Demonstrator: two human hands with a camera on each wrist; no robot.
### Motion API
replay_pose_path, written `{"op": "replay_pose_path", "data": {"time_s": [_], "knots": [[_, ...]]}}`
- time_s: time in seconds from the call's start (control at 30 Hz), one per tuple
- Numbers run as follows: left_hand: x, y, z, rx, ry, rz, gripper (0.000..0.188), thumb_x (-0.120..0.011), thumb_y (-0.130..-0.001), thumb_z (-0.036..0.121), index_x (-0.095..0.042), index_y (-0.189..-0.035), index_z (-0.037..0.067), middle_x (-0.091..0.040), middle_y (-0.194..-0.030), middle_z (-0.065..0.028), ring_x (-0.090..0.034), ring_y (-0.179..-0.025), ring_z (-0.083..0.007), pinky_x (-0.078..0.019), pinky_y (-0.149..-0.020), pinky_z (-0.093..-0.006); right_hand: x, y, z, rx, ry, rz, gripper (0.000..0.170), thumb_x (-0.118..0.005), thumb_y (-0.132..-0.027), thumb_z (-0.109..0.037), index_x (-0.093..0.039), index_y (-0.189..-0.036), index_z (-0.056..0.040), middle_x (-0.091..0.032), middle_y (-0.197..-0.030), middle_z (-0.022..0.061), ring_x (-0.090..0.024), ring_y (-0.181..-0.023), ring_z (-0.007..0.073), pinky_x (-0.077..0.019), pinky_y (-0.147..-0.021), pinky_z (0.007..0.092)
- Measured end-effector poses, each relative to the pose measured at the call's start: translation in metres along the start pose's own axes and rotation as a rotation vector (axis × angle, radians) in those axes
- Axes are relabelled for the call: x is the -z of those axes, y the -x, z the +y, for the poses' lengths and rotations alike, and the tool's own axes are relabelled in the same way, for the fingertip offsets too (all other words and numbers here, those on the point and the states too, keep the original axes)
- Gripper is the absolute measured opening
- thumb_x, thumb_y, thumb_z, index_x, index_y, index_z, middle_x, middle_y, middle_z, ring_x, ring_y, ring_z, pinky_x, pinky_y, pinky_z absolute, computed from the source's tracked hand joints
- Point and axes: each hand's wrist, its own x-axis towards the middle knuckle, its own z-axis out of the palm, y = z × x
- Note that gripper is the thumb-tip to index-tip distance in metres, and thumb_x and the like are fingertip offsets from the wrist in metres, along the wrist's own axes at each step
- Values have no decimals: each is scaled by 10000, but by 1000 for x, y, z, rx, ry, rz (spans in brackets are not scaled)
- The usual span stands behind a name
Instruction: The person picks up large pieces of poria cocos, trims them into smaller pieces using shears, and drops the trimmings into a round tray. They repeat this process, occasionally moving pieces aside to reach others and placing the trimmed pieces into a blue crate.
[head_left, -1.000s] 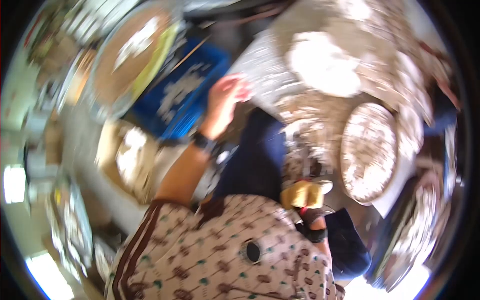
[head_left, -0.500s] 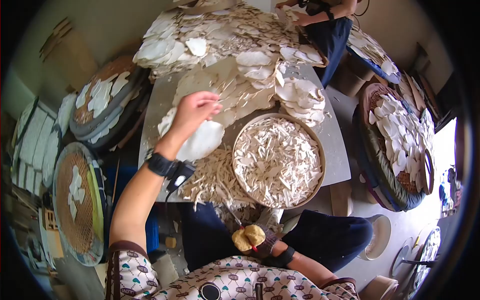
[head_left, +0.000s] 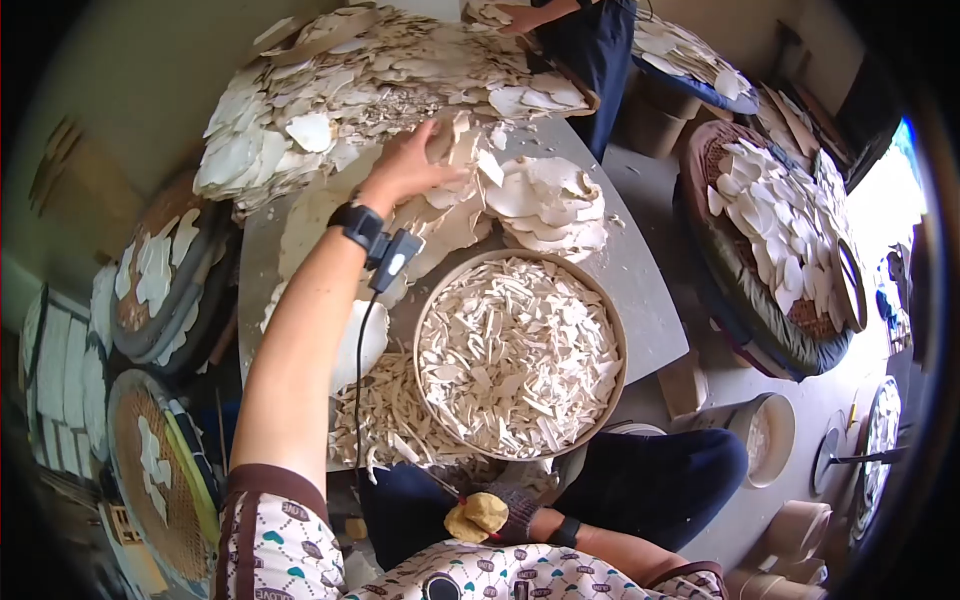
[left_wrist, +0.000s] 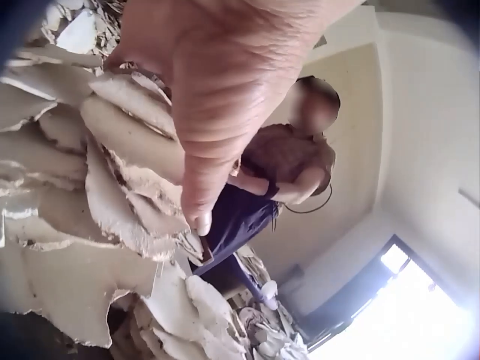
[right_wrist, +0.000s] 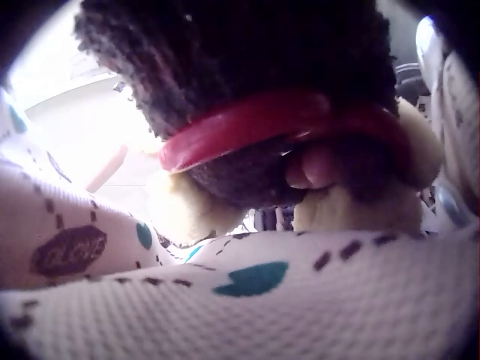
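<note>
At the middle of the table, my left hand point(head_left: 405, 172) grips a bundle of pale, flat dried slices point(head_left: 462, 150). The left wrist view shows its thumb along one side of the slices point(left_wrist: 135, 161), the fingers mostly hidden behind. Low over my lap, my right hand point(head_left: 520, 512), in a dark knitted glove point(right_wrist: 247, 60), holds scissors with red handles point(right_wrist: 255, 124). Yellow padding point(head_left: 478, 514) sits around the handles, and the thin blade points toward the table. A round tray point(head_left: 621, 370) full of cut pale strips point(head_left: 520, 350) stands near the table's front edge.
A big heap of slices point(head_left: 380, 70) covers the back of the table point(head_left: 640, 310). Another stack point(head_left: 550, 205) lies right of my left hand. Loose strips point(head_left: 390, 410) lie left of the tray. Loaded round baskets flank the table. Another person's hand point(head_left: 530, 15) shows at the back.
My left hand has reached farther back over the table and now grips slices; half a second ago it held none. My right hand stays low with the scissors. The head view has shifted.
</note>
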Motion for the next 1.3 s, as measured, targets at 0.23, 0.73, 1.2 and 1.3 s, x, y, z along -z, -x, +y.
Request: {"op": "replay_pose_path", "data": {"time_s": [0.23,0.73,1.2,1.3], "knots": [[18,44,-29,49,0,494,365,-570,-757,170,-517,-1082,14,-618,-950,-210,-594,-889,-365,-469,-775,-392,-3,-3,6,86,17,-74,301,-678,-738,-288,-603,-922,-62,-633,-876,131,-608,-801,278,-484,-721,335],[36,272,-78,335,1215,220,383,-524,-855,51,-456,-1230,10,-542,-1183,-84,-523,-1083,-170,-414,-932,-317,-7,11,14,50,-39,6,364,-686,-728,-266,-578,-1031,-96,-621,-937,107,-601,-897,265,-476,-795,335],[-8,318,-76,223,-347,340,788,-816,-579,247,-430,-1216,-13,-476,-1158,-173,-465,-1073,-339,-383,-937,-389,7,9,-26,129,533,-66,363,-637,-725,-300,-586,-1012,-84,-637,-877,121,-608,-828,310,-493,-720,368],[-7,323,-57,98,-452,390,659,-810,-559,158,-475,-1112,30,-491,-1051,-146,-467,-1012,-319,-381,-917,-385,8,11,-25,149,521,-60,427,-639,-709,-315,-570,-1058,-79,-624,-941,130,-598,-873,310,-483,-755,373]]}}
